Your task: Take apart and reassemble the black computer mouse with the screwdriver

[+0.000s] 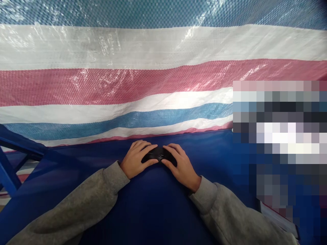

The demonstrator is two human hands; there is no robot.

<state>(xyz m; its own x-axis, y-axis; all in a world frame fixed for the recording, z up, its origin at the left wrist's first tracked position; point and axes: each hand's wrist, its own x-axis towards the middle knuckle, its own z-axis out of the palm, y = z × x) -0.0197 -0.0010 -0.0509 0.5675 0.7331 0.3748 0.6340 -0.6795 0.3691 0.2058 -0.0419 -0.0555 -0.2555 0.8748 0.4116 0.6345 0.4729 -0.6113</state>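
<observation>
A black game controller (158, 154) lies on a dark blue padded surface (153, 211), near its far edge. My left hand (135, 159) grips the controller's left side, with the fingers curled over its top. My right hand (180, 165) holds the right side in the same way. Between them, only the controller's middle shows; its underside and much of both ends are hidden. Grey sweatshirt sleeves cover both my forearms.
A striped woven tarpaulin (127, 81) in white, red and blue hangs just beyond the far edge. A blue metal frame (15, 146) stands at the left. A pixelated patch (278, 143) hides the right side, and a pale sheet edge (278, 217) shows at the lower right.
</observation>
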